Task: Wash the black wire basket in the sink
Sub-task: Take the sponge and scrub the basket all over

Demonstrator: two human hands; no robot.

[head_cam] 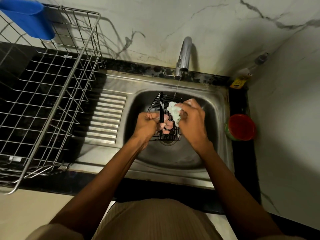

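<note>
Head view looks down into a steel sink [214, 108], where the black wire basket [156, 104] is held above the drain, under a thin stream of water from the chrome tap [183, 56]. The left hand [147, 124] grips the basket's near left edge, its fingers [161, 125] curled round a dark upright bar. The right hand [192, 118] pinches a soapy pale green scrub pad [174, 110], fingers clamped on it, and presses it against the basket's top wires just right of the left fingers. Well left of both hands, a large steel wire dish rack [52, 94] stands on the bench with a blue plastic container [29, 18] at its far corner. Right of the right hand, beyond the sink rim, sits a red-lidded tub [241, 127]; a yellow-labelled bottle [239, 82] lies further back.
</note>
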